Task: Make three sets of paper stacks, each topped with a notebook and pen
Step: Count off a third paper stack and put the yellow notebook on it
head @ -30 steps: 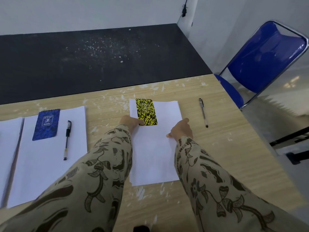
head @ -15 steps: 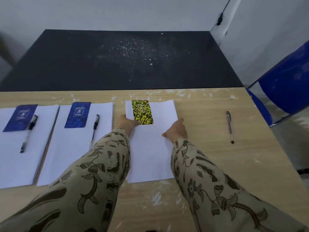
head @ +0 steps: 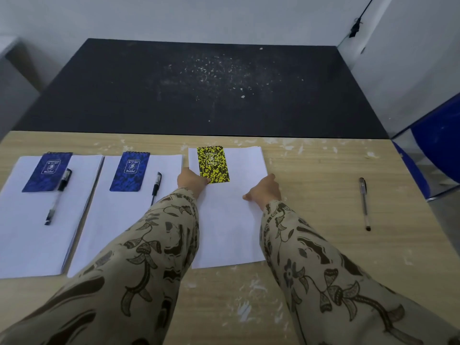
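The view has swung left since a second ago, bringing both blue notebooks [head: 47, 171] [head: 130, 170] and their pens [head: 57, 195] [head: 156, 188] into sight near the desk's [head: 311, 245] left edge. The hands have stayed at the third paper stack [head: 231, 220], by the middle of the far edge. The yellow notebook [head: 213, 164] lies on its far left corner. The left hand [head: 191, 181] touches the notebook's near corner; whether it pinches, I cannot tell. The right hand [head: 265, 191] rests on the stack's right edge, fingers straight, holding nothing. A loose pen [head: 364, 202] lies well apart toward the right edge
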